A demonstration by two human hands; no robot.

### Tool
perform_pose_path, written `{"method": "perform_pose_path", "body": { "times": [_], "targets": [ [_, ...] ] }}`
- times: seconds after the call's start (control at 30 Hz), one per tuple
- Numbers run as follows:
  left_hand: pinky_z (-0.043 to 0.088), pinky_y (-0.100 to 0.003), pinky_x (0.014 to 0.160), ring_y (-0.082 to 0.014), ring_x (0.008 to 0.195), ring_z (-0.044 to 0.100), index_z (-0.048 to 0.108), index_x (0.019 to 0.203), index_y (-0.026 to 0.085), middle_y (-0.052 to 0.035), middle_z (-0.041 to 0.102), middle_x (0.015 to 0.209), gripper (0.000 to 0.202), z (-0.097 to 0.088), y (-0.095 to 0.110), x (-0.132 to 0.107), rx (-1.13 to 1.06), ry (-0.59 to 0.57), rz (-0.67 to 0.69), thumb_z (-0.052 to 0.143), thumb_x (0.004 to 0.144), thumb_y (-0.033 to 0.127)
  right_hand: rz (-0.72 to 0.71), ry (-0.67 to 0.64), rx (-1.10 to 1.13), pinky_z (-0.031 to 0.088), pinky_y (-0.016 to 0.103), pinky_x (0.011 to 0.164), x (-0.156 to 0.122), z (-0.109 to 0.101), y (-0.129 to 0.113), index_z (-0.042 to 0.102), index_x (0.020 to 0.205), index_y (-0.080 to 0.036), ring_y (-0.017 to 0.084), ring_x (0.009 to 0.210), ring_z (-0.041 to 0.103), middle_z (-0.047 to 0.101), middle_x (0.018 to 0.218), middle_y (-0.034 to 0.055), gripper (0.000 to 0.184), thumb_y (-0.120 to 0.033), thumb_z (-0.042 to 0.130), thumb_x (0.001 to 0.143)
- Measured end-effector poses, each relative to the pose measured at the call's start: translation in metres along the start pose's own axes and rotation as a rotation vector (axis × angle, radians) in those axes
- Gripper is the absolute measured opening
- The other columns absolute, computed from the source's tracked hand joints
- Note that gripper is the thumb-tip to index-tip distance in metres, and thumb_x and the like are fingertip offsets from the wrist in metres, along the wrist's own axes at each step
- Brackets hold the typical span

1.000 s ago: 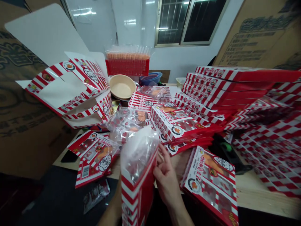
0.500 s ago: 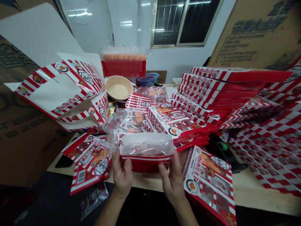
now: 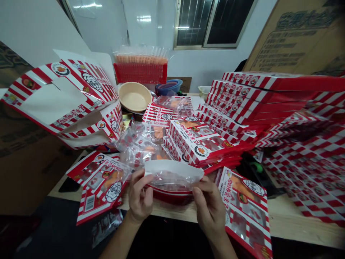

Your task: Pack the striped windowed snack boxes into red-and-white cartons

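Observation:
A red and white striped box [image 3: 169, 192] sits end-on at the table's near edge, with a clear plastic bag [image 3: 172, 176] of small red items sticking out of its open top. My left hand [image 3: 138, 196] grips the box's left end, fingers curled on the bag's white edge. On the right end, my right hand [image 3: 208, 207] pinches the bag's corner between thumb and fingers. A finished striped box [image 3: 244, 208] lies just right of my right hand. Another flat box [image 3: 101, 183] lies left of my left hand.
Tall stacks of striped boxes [image 3: 258, 104] fill the right side. An opened display carton [image 3: 70, 104] stands at the left. Behind are a beige bowl [image 3: 134, 96], a red basket [image 3: 141, 72], loose clear bags [image 3: 140, 138] and large cardboard cartons [image 3: 299, 36].
The box was upright in my right hand a second ago. It has since turned sideways between both hands, and my fingers have moved up onto the bag's top edge.

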State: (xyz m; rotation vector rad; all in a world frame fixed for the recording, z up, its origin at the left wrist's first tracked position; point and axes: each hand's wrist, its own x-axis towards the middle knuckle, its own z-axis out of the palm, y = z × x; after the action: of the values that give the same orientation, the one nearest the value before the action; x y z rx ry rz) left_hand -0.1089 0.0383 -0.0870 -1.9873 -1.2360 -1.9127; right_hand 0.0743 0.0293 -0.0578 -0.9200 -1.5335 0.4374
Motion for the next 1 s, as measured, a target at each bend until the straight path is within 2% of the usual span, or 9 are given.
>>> {"method": "perform_pose_path", "body": {
  "times": [0.1, 0.17, 0.23, 0.37, 0.43, 0.53, 0.67, 0.83, 1.0],
  "targets": [
    [0.047, -0.026, 0.08, -0.0152, 0.094, 0.056, 0.061, 0.091, 0.02, -0.003, 0.058, 0.098, 0.022, -0.013, 0.01, 0.013, -0.044, -0.095, -0.108, 0.04, 0.086, 0.013, 0.157, -0.013, 0.109, 0.045, 0.019, 0.058, 0.009, -0.001, -0.013, 0.052, 0.084, -0.024, 0.011, 0.063, 0.052, 0.052, 0.07, -0.0023, 0.008, -0.018, 0.048, 0.087],
    [0.047, -0.024, 0.078, -0.0136, 0.089, 0.058, 0.062, 0.087, 0.021, -0.0013, 0.061, 0.092, 0.02, -0.019, 0.015, 0.021, -0.133, -0.153, -0.3, 0.042, 0.086, 0.015, 0.238, -0.001, 0.18, 0.048, 0.02, 0.068, 0.013, -0.003, -0.02, 0.049, 0.11, -0.028, 0.012, 0.083, 0.059, 0.06, 0.091, 0.0009, 0.025, -0.018, 0.049, 0.087],
    [0.049, -0.023, 0.075, -0.0128, 0.082, 0.061, 0.058, 0.105, 0.024, -0.0012, 0.064, 0.091, 0.023, -0.023, 0.017, 0.03, -0.317, -0.208, -0.535, 0.046, 0.086, 0.019, 0.266, -0.092, 0.222, 0.047, 0.023, 0.084, 0.015, -0.007, -0.023, 0.04, 0.127, -0.033, 0.014, 0.108, 0.054, 0.057, 0.117, 0.0028, 0.042, -0.018, 0.048, 0.088],
    [0.05, -0.03, 0.081, -0.0165, 0.088, 0.064, 0.044, 0.129, 0.027, -0.0061, 0.067, 0.105, 0.049, -0.031, 0.009, 0.055, -0.774, -0.554, -0.81, 0.055, 0.082, 0.022, 0.176, -0.295, 0.257, 0.044, 0.027, 0.093, 0.017, -0.016, -0.024, 0.062, 0.1, -0.032, 0.016, 0.116, 0.051, 0.056, 0.124, -0.0007, 0.026, -0.016, 0.044, 0.09],
    [0.049, -0.03, 0.084, -0.0179, 0.094, 0.063, 0.059, 0.115, 0.028, -0.0052, 0.066, 0.109, 0.035, -0.034, 0.005, 0.067, -0.857, -0.703, -0.801, 0.057, 0.081, 0.02, 0.154, -0.278, 0.27, 0.047, 0.029, 0.09, 0.017, -0.017, -0.024, 0.064, 0.089, -0.03, 0.016, 0.112, 0.054, 0.058, 0.123, -0.0006, 0.024, -0.015, 0.046, 0.089],
    [0.047, -0.03, 0.088, -0.0182, 0.1, 0.062, 0.071, 0.089, 0.026, -0.0023, 0.068, 0.107, 0.021, -0.033, 0.007, 0.081, -0.842, -0.739, -0.699, 0.055, 0.081, 0.015, 0.184, -0.228, 0.237, 0.048, 0.029, 0.089, 0.017, -0.016, -0.025, 0.059, 0.108, -0.034, 0.017, 0.109, 0.057, 0.059, 0.12, 0.0006, 0.031, -0.014, 0.053, 0.085],
    [0.048, -0.03, 0.083, -0.0166, 0.092, 0.064, 0.066, 0.105, 0.029, -0.0013, 0.071, 0.097, 0.032, -0.029, 0.014, 0.089, -0.76, -0.738, -0.612, 0.051, 0.083, 0.011, 0.116, -0.286, 0.229, 0.047, 0.038, 0.092, 0.02, -0.016, -0.024, 0.063, 0.104, -0.033, 0.019, 0.106, 0.058, 0.065, 0.11, 0.0018, 0.03, -0.013, 0.051, 0.085],
    [0.044, -0.034, 0.088, -0.0183, 0.092, 0.061, 0.072, 0.074, 0.023, -0.0032, 0.068, 0.086, 0.03, -0.027, 0.014, 0.092, -0.75, -0.775, -0.416, 0.048, 0.082, 0.007, 0.079, -0.346, 0.282, 0.045, 0.04, 0.094, 0.029, -0.019, -0.025, 0.066, 0.081, -0.028, 0.02, 0.104, 0.058, 0.068, 0.095, 0.0017, 0.016, -0.017, 0.055, 0.083],
    [0.041, -0.032, 0.093, -0.0183, 0.105, 0.055, 0.069, 0.091, 0.024, -0.0039, 0.06, 0.111, 0.025, -0.036, 0.011, 0.088, -0.601, -0.892, -0.343, 0.051, 0.08, 0.009, 0.193, -0.284, 0.131, 0.049, 0.029, 0.089, 0.033, -0.016, -0.035, 0.062, 0.101, -0.03, 0.016, 0.1, 0.06, 0.067, 0.101, 0.0006, 0.021, -0.023, 0.06, 0.081]
  ]
}}
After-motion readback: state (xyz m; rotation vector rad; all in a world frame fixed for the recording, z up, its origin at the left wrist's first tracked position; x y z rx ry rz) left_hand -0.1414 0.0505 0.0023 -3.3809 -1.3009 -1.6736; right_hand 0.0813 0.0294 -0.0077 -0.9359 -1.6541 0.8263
